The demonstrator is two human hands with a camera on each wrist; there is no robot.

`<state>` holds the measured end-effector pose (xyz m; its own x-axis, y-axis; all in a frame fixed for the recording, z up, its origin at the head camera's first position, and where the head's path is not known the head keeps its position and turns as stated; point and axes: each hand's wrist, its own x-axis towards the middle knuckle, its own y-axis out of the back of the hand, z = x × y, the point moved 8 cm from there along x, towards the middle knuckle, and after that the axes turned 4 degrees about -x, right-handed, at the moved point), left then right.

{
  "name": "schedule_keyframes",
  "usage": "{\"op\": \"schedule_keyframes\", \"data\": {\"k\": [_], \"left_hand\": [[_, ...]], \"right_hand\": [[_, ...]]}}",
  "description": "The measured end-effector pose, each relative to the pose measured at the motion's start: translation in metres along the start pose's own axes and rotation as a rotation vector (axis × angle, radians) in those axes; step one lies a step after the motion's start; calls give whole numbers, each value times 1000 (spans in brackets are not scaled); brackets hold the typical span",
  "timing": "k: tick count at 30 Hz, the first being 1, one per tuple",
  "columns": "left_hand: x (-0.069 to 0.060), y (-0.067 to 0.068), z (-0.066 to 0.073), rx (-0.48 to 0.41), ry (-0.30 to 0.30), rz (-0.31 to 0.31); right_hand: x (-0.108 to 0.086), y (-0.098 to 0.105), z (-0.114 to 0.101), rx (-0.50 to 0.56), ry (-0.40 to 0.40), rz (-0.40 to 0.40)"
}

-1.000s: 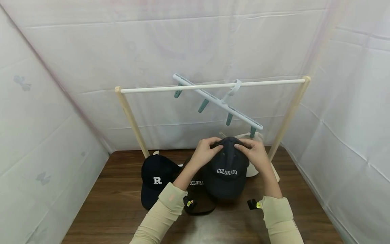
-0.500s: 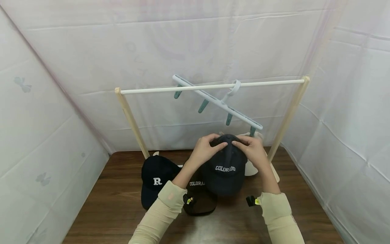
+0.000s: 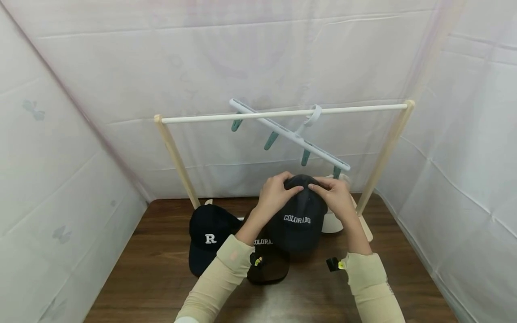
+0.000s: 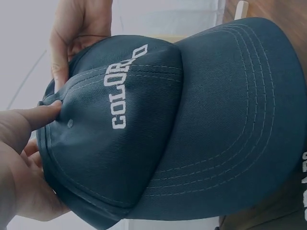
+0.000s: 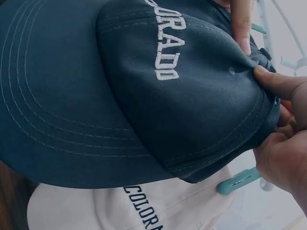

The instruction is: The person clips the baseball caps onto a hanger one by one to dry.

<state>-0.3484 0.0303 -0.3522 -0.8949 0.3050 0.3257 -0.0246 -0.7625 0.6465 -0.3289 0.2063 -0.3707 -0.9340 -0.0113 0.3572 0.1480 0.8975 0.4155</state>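
Note:
Both hands hold a dark navy cap (image 3: 296,231) with white COLORADO lettering by its crown, brim pointing down toward the table. The left hand (image 3: 276,196) pinches the top from the left, thumb in front and fingers behind. From the other side the right hand (image 3: 334,197) pinches it the same way, the thumbs close together. In the right wrist view a cream cap (image 5: 139,206) with dark lettering hangs behind, next to a teal clip (image 5: 238,180). Above the held cap, a pale blue hanger (image 3: 288,133) with several teal clips hooks over the white rod (image 3: 210,118).
A navy cap with a white R (image 3: 210,240) lies on the wooden table (image 3: 153,269) at the left. Beside it, a dark brown cap (image 3: 268,264) is partly covered by the left forearm. Wooden posts (image 3: 385,157) support the rod; pale fabric walls surround the table.
The held cap has risen slightly and shifted a little left, with both hands moving along. The thumbs have come closer together on the crown. The hanger and other caps stay in place.

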Motion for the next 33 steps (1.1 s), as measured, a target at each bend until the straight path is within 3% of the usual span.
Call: {"op": "schedule_keyframes", "data": {"k": [14, 24, 33], "left_hand": [[7, 8, 1, -18, -17, 1], [10, 16, 3, -7, -20, 39], [14, 23, 4, -50, -46, 49]], "right_hand": [[4, -4, -9, 4, -16, 7], [11, -3, -18, -5, 7, 43], [15, -3, -24, 0, 16, 39]]}}
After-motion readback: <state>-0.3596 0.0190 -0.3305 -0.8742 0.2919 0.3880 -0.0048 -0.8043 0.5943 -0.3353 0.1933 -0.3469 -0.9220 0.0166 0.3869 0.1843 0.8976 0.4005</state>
